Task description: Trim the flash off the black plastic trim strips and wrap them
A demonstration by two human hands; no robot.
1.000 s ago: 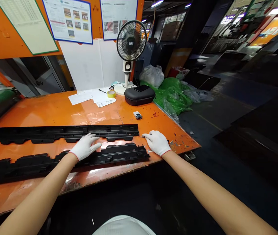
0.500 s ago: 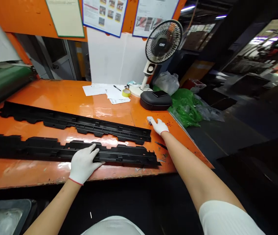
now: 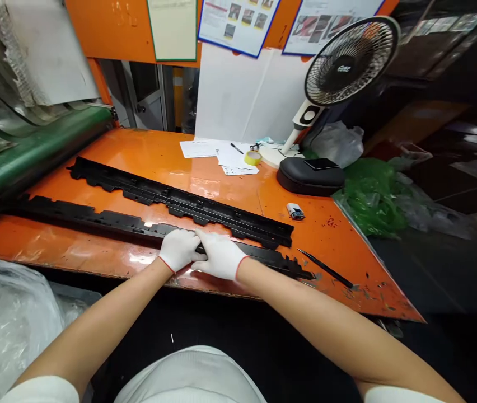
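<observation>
Two long black plastic trim strips lie side by side on the orange table. My left hand (image 3: 179, 250), in a white glove, grips the near trim strip (image 3: 116, 223) around its middle, fingers over the top and thumb at the front edge. Right beside it, my right hand (image 3: 220, 254), also gloved, closes on the same strip, and the fingers of both hands meet. What may be between the fingertips is hidden. Behind the hands lies the far trim strip (image 3: 188, 204), untouched. A small white box with a dark printed end (image 3: 295, 211) rests beyond its right end.
A slim black pointed tool (image 3: 326, 268) lies at right on the orange table (image 3: 154, 146). Toward the back are papers (image 3: 199, 149), yellow tape (image 3: 252, 158), a fan (image 3: 350, 61) and a black case (image 3: 311, 178). A green roller (image 3: 41, 151) borders the left side.
My right hand has let go of the small white box and come left to the near strip, beside my left hand. The view has turned left.
</observation>
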